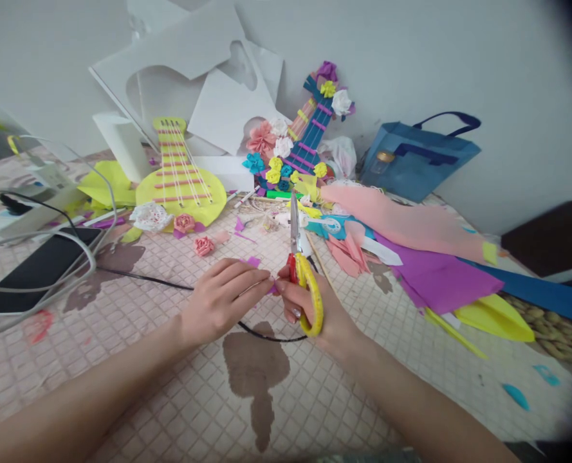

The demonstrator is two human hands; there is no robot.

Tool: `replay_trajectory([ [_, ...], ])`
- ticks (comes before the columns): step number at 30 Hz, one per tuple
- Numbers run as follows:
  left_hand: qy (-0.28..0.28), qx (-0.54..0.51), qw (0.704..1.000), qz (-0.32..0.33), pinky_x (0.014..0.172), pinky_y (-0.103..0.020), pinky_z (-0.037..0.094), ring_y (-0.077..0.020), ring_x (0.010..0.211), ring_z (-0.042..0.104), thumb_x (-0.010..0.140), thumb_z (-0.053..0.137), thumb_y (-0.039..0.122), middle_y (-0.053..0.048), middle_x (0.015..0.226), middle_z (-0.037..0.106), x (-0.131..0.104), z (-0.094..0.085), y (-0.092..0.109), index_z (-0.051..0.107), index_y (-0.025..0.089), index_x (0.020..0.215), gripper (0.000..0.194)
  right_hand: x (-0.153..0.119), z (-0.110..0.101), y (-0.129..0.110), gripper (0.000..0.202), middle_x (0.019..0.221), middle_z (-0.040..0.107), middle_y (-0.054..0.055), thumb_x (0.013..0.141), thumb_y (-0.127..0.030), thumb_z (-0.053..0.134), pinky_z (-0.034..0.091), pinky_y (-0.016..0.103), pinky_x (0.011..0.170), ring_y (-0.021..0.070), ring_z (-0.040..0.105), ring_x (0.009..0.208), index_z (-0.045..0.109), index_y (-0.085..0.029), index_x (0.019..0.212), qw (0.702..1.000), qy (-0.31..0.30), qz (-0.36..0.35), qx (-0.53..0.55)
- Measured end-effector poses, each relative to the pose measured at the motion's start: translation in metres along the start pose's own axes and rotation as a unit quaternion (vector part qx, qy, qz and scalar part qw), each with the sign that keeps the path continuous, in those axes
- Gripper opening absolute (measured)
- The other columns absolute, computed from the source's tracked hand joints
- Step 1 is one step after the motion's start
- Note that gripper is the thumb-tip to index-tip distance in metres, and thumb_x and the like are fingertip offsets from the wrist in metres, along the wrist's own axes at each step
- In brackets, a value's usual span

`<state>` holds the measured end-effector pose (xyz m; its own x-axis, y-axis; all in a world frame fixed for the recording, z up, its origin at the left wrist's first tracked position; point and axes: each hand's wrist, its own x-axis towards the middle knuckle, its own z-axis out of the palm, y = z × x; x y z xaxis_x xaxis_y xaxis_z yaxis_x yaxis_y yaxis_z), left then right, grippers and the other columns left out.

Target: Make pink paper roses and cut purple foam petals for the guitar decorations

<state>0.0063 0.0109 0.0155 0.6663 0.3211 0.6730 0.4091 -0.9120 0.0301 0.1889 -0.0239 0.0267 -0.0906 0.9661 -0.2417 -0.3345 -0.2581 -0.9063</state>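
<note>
Right hand (314,308) gripping scissors (301,270) (blades upright), left hand (221,297) fingers pinching purple paper scrap (253,262)

Two hands (222,299), one scissors (301,270), two paper guitars (179,180) (flower-trimmed), one bag (415,161)

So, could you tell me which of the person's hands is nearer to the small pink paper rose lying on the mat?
Left. The left hand lies just right of and below the pink paper rose; the right hand, holding the scissors, is farther right.

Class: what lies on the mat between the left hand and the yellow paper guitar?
In the head view: a pink paper rose lies between the left hand and yellow paper guitar.
</note>
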Motion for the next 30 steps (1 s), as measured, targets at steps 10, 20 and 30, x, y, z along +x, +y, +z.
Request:
replay_trajectory([
  [10,-0.135,-0.502,0.72,-0.459,0.065,-0.027,0.049,-0.0128,0.066,0.057,0.091,0.044,0.045,-0.002,0.071,0.06,0.023,-0.001,0.004,0.059,0.014,0.074,0.038,0.004,-0.004,0.0,0.028,0.065,0.049,-0.008,0.067,-0.029,0.07,0.035,0.021,0.038,0.0061,0.041,0.043,0.046,-0.023,0.081,0.985,0.001,-0.075,-0.156],
  [20,-0.123,-0.57,0.639,-0.502,0.063,-0.022,0.042,-0.0088,0.065,0.052,0.074,0.07,0.037,0.001,0.07,0.059,0.02,0.001,0.003,0.06,0.013,0.077,0.027,0.005,-0.004,0.005,0.029,0.067,0.048,-0.006,0.066,-0.028,0.071,0.034,0.023,0.043,0.0081,0.04,0.048,0.047,-0.023,0.082,0.977,-0.024,-0.08,-0.198],
  [30,-0.103,-0.58,0.596,-0.546,0.061,-0.023,0.046,-0.009,0.061,0.053,0.073,0.07,0.038,0.001,0.066,0.059,0.02,0.005,0.007,0.06,0.014,0.073,0.026,0.002,-0.001,0.003,0.033,0.065,0.049,-0.007,0.064,-0.03,0.073,0.033,0.022,0.042,0.0073,0.038,0.047,0.046,-0.023,0.082,0.977,-0.04,-0.047,-0.203],
])
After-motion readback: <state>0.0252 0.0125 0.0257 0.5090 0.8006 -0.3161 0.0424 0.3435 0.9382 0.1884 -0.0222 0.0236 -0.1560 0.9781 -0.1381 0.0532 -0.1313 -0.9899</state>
